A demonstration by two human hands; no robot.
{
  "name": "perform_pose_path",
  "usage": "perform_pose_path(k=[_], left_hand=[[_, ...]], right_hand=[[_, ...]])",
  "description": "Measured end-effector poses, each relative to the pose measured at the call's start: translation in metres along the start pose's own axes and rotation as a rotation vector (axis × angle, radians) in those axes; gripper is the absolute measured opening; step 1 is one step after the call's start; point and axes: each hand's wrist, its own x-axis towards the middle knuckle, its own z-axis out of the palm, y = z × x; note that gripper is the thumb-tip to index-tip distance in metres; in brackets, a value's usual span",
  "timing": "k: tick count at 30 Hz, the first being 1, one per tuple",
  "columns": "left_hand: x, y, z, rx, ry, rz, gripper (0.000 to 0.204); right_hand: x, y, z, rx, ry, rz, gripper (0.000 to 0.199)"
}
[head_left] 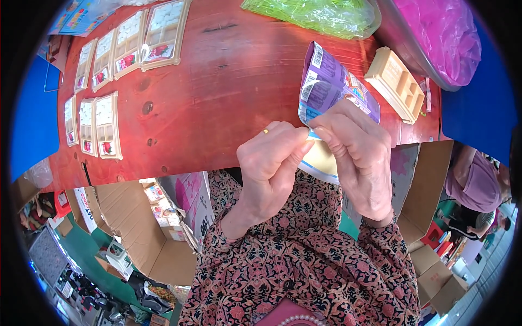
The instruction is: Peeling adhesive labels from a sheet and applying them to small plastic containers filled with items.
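Observation:
My left hand [269, 165] and my right hand [356, 160] meet at the table's front edge, thumbs and fingers pinched together on a purple printed label sheet [348, 81]. The sheet curls upward beyond my knuckles and carries repeated barcodes. Under my fingers a pale yellow part with a blue-and-white edge hangs down; whether it belongs to the same sheet I cannot tell. Close to my right hand, on the table, a cream plastic tray [399, 87] with several compartments lies at an angle.
Filled cream trays [157, 41] with white pieces and strawberry pictures stand in two rows at the left of the red table [217, 98]. A green plastic bag [321, 16] and a metal basin [399, 43] holding pink plastic lie at the back right. An open cardboard box [136, 217] stands below.

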Motion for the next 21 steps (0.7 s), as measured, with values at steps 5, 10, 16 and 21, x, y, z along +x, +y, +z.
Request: perform_pose_path(k=[5, 10, 16, 21], left_hand=[[0.0, -0.001, 0.0, 0.015, -0.002, 0.01, 0.005], [0.001, -0.001, 0.0, 0.037, 0.0, 0.023, 0.006], [0.0, -0.001, -0.002, 0.018, -0.016, -0.08, 0.006], [-0.003, -0.004, -0.002, -0.455, 0.062, -0.472, 0.009]], right_hand=[[-0.003, 0.005, -0.001, 0.114, -0.045, -0.035, 0.015], [-0.003, 0.004, -0.002, -0.02, -0.077, -0.057, 0.016], [0.001, 0.007, 0.006, -0.039, -0.03, -0.004, 0.014], [0.001, 0.012, 0.008, 0.164, -0.019, -0.007, 0.013]])
